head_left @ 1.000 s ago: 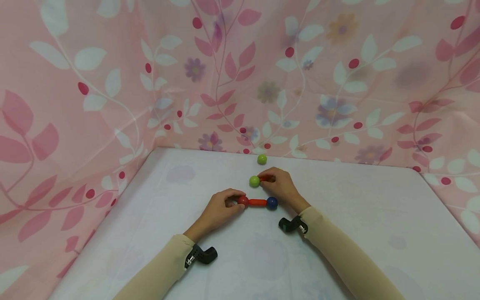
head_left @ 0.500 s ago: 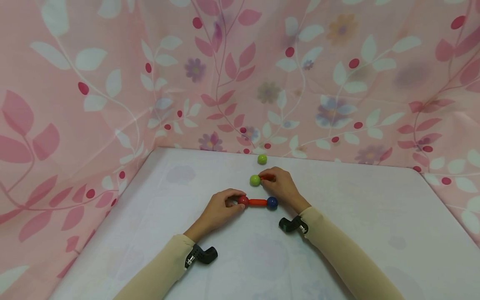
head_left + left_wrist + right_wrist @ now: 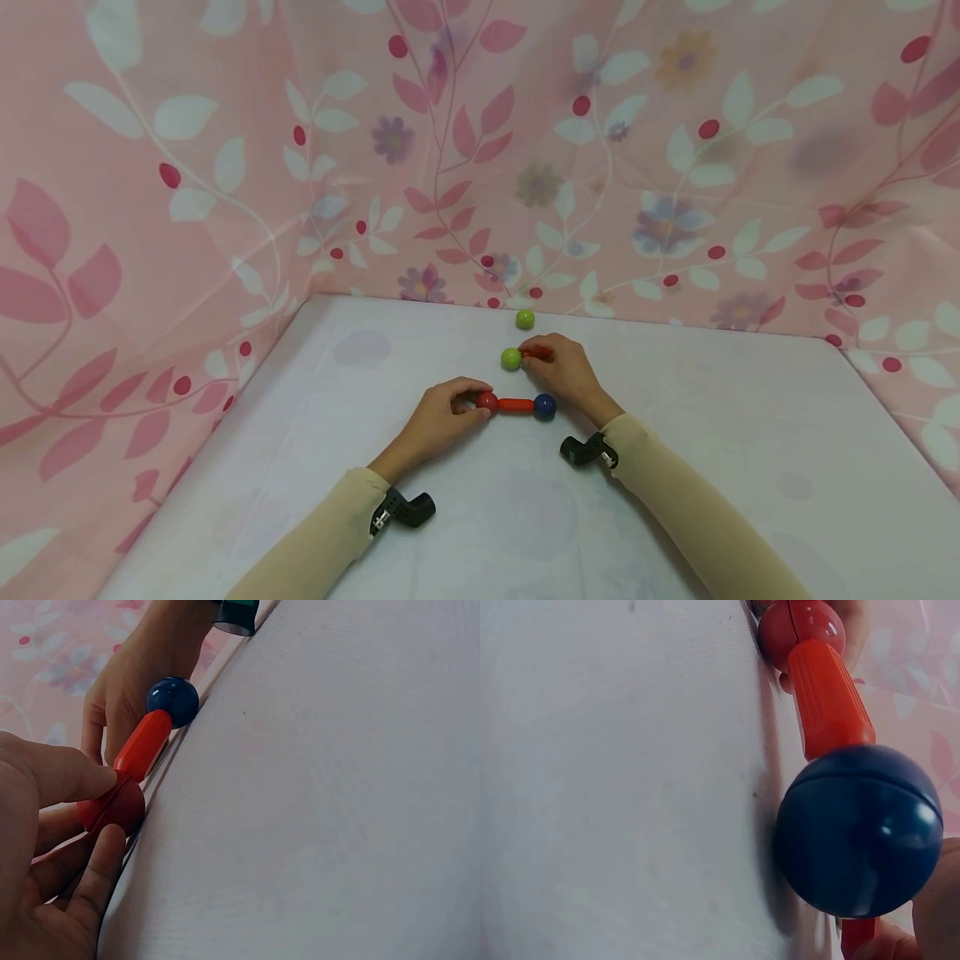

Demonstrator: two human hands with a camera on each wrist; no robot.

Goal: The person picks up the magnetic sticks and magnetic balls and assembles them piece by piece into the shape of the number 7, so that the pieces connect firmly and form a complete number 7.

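My left hand (image 3: 442, 417) holds a red ball (image 3: 112, 808) between thumb and fingers. From this ball an orange-red rod (image 3: 516, 405) runs to a dark blue ball (image 3: 545, 407), and the joined piece lies across the table. Just beyond it, my right hand (image 3: 566, 367) pinches a second red rod (image 3: 536, 352), its near part covered by the fingers. A light green ball (image 3: 511, 359) sits at this rod's left end. In the right wrist view the blue ball (image 3: 860, 831) looms large, hiding most of the right hand's work.
Another green ball (image 3: 525, 319) rests near the back edge of the white-covered table (image 3: 712, 400), beyond the right hand. Pink floral cloth (image 3: 465, 150) hangs behind the table and along its left side. Each wrist carries a small black camera (image 3: 408, 508).
The right hand's green ball and rod have shifted very slightly away from me. My left hand keeps its hold on the red ball without visible movement.
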